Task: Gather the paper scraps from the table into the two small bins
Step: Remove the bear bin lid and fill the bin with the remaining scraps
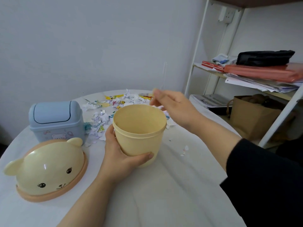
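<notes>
The left hand (121, 154) grips the lidless yellow bin (139, 133) low on its wall. Beyond its rim the right hand (175, 108) hovers over the paper scraps (105, 117) heaped on the white table (164, 190) (its fingertips are blurred, so its grip cannot be told). Left of the heap stands a blue swing-lid bin (55, 120), with a bear-face lid (47, 169) in front of it.

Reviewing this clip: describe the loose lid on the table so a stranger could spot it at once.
On the round white table, look at the near left edge, in front of the blue swing-top bin. A dome-shaped lid lies there, cream with a peach rim, two ears and a drawn bear face; the yellow bin beside it is plain.
</notes>
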